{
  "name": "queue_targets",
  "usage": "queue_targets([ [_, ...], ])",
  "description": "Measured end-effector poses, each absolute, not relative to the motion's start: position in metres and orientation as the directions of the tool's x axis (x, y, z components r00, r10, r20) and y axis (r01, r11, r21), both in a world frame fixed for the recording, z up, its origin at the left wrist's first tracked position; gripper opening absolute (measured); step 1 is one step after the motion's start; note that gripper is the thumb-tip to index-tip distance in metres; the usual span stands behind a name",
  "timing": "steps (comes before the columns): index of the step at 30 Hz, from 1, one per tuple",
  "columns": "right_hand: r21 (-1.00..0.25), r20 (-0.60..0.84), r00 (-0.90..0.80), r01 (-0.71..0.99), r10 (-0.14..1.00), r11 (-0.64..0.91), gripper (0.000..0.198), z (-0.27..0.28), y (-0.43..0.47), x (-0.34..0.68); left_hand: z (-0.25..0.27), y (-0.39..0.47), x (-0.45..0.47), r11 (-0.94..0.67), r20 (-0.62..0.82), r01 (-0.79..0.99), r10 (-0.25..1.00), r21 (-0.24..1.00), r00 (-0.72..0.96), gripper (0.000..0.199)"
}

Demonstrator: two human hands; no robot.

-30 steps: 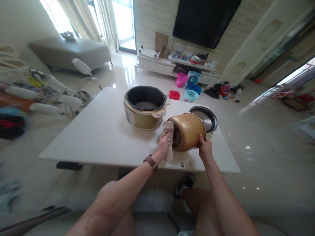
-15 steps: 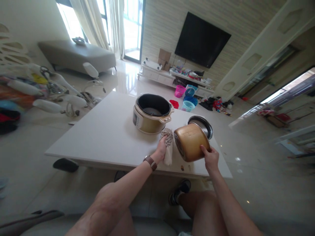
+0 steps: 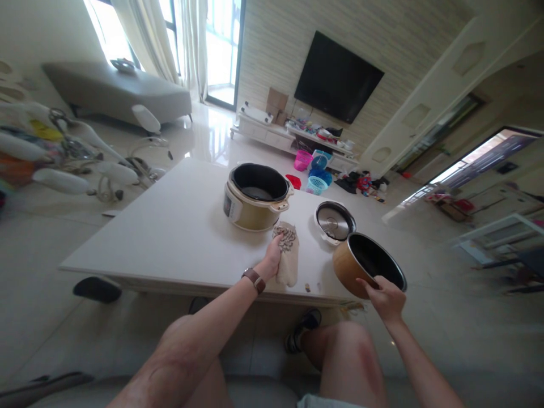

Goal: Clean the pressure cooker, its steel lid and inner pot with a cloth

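My right hand (image 3: 387,300) grips the rim of a gold inner pot (image 3: 351,266), thumb on the outside. The pot is tilted over the table's right front corner, its dark inside facing up and right. My left hand (image 3: 272,256) is closed on a beige patterned cloth (image 3: 289,263) that hangs down near the table's front edge. Behind the cloth stands the rice cooker body (image 3: 253,215), open at the top, its dark cavity showing. A round lid (image 3: 334,221) with a metallic inside lies face up behind the pot.
The white table (image 3: 170,243) holds these things, plus a small brown bit (image 3: 307,288) near its front edge. Several baskets (image 3: 317,184) and a red item stand on the floor beyond. An exercise bike-like frame (image 3: 85,147) is at left.
My right hand has moved right with the inner pot and turned it, so its opening now shows instead of its base. The left hand still holds the cloth, which hangs more spread.
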State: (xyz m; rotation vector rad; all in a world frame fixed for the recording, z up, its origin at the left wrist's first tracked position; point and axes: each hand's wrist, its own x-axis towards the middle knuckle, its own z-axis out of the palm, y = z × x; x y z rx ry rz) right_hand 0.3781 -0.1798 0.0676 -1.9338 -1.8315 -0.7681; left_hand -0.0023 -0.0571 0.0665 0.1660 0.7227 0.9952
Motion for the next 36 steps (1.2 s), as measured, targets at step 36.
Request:
queue_targets([
  [36,-0.321,0.439,0.142,0.947,0.887,0.007,0.031,0.049,-0.148,0.332,0.098,-0.012,-0.159,-0.101,-0.163,-0.935,0.973,0.341,-0.164,0.047],
])
